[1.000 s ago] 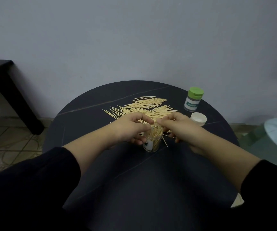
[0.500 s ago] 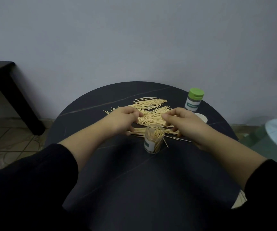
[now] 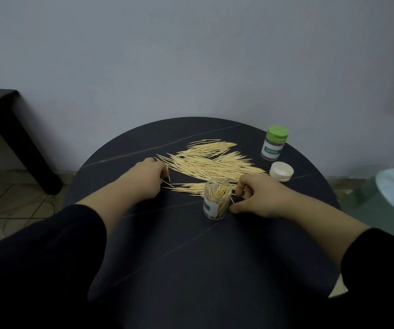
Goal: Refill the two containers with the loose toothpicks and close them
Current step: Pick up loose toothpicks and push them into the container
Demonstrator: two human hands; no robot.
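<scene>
open container [image 3: 217,201], centre of table [image 3: 191,257]: part-filled, white lid [image 3: 281,171] off, lying near the closed green-lidded container [image 3: 274,143] at far right. loose toothpicks [image 3: 210,162]: most lie spread behind it, so much refilling and one closing seem left. left hand [image 3: 147,180] pinches a few picks at the pile's edge; right hand [image 3: 260,198] has its fingers curled just beside the open container, grip not discernible.

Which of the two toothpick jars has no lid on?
The near jar beside the right hand: its top is open, toothpicks showing inside. The far jar wears a green cap.
</scene>
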